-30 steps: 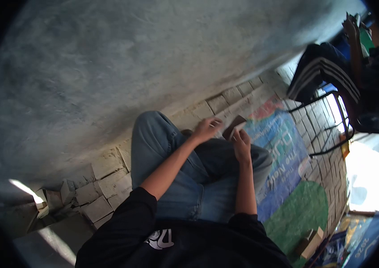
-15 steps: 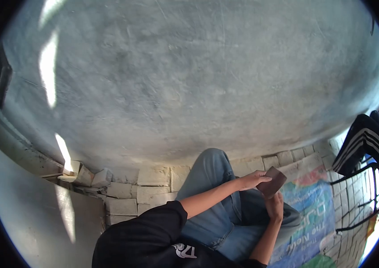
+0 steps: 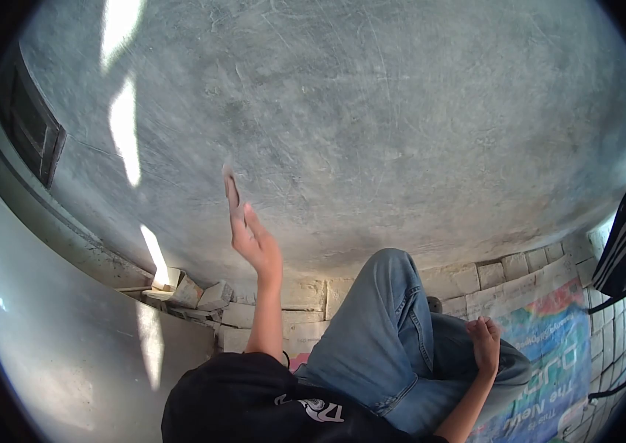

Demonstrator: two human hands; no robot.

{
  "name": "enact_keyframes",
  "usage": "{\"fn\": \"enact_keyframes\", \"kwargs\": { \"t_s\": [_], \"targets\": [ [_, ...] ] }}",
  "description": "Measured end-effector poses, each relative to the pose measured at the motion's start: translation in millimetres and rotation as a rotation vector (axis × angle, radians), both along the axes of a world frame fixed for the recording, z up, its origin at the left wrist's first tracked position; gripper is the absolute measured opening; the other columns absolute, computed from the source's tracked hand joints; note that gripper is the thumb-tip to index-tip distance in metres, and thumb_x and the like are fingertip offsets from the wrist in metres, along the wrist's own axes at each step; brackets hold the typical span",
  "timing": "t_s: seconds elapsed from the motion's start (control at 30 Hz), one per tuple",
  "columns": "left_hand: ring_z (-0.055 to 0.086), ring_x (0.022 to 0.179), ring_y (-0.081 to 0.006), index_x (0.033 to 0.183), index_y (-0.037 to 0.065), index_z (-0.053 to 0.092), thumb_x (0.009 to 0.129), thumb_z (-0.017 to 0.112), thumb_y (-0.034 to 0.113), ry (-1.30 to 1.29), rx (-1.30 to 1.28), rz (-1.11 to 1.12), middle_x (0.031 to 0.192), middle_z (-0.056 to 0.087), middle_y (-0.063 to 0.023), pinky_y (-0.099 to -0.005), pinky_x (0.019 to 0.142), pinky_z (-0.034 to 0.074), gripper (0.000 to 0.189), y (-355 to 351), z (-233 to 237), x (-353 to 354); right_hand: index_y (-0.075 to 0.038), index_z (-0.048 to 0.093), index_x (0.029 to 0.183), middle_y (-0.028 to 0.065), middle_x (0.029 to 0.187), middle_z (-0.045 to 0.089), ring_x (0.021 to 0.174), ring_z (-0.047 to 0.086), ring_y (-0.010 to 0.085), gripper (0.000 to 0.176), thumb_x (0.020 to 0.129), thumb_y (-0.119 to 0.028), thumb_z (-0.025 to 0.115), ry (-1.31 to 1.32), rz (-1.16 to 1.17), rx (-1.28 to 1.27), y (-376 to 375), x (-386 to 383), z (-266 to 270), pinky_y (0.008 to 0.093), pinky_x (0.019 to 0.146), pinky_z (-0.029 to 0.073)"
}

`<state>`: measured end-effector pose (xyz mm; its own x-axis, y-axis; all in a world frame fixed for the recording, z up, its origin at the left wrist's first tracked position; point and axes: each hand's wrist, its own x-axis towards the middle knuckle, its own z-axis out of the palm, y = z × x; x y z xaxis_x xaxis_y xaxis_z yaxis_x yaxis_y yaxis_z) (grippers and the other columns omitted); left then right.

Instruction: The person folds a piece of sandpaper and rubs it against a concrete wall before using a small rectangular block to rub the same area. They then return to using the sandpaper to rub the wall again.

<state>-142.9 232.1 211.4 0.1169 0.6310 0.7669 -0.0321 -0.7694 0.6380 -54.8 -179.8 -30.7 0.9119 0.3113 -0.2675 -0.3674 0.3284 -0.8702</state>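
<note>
Brown sheet (image 3: 232,190) shifted from 2 hands to 1.
Your left hand (image 3: 256,247) has risen before the wall (image 3: 401,133), fingers narrowed on the sheet; wall contact unclear. Your right hand (image 3: 485,344) has separated, fingers curled, above the jeans (image 3: 376,321); contents cannot be confirmed.

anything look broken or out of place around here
Yes, the loose blocks at the foot of the wall, beside the big grey panel: they lie tilted and jumbled, unlike the flatter bricks next to them. Nothing else clearly stands out.
</note>
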Motion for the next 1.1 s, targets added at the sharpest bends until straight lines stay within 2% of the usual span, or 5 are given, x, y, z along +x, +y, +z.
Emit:
{"fn": "enact_keyframes", "kwargs": {
  "t_s": [0.2, 0.47, 0.6, 0.77, 1.1],
  "targets": [
    [0.042, 0.126, -0.0282, 0.132, 0.005, 0.044, 0.079, 0.043, -0.013, 0.258, 0.544, 0.216, 0.136, 0.044, -0.0113, -0.0415, 0.107, 0.034, 0.056, 22, -69, 76, -0.004, 0.055, 0.090, 0.0053, 0.083, 0.061, 0.083, 0.059, 0.0136, 0.019, 0.093, -0.023, 0.054, 0.033, -0.021, -0.048, -2, -7, 5, 0.0273, 0.078, 0.045],
    [0.051, 0.118, -0.0294, 0.132, 0.003, 0.045, 0.076, 0.044, -0.012, 0.584, 0.084, -0.039, 0.131, 0.049, -0.0152, -0.0353, 0.095, 0.043, 0.058, -5, -156, 9, -0.003, 0.055, 0.090, 0.0056, 0.085, 0.061, 0.085, 0.058, 0.0143, 0.020, 0.093, -0.023, 0.053, 0.024, 0.006, -0.033, -3, -7, 4, 0.0277, 0.081, 0.044],
    [0.043, 0.125, -0.0288, 0.131, -0.005, 0.041, 0.098, 0.037, 0.018, -0.095, 0.090, 0.131, 0.135, 0.044, -0.0196, -0.0359, 0.106, 0.031, 0.040, 40, -53, 25, -0.004, 0.056, 0.090, 0.0058, 0.084, 0.061, 0.086, 0.058, 0.0144, 0.019, 0.093, -0.023, 0.054, 0.032, 0.018, -0.044, -4, -9, 5, 0.0284, 0.082, 0.044],
    [0.032, 0.132, -0.0309, 0.136, -0.003, 0.034, 0.099, 0.036, 0.023, -0.112, 0.285, 0.199, 0.141, 0.033, -0.0204, -0.0431, 0.110, 0.023, 0.046, 63, 30, 63, -0.004, 0.054, 0.094, 0.0053, 0.087, 0.060, 0.087, 0.059, 0.0166, 0.019, 0.093, -0.023, 0.053, 0.139, -0.090, 0.123, -6, -4, 9, 0.0301, 0.083, 0.044],
    [-0.005, 0.139, -0.0381, 0.143, -0.004, 0.005, 0.092, 0.039, 0.046, 0.396, 0.082, -0.217, 0.149, 0.002, -0.0247, -0.0518, 0.109, -0.006, 0.079, 0, -172, 68, -0.004, 0.045, 0.116, 0.0106, 0.111, 0.052, 0.113, 0.048, 0.0247, 0.031, 0.094, -0.024, 0.050, 0.256, -0.231, 0.412, -21, 1, -12, 0.0375, 0.099, 0.037]
  ]
}}
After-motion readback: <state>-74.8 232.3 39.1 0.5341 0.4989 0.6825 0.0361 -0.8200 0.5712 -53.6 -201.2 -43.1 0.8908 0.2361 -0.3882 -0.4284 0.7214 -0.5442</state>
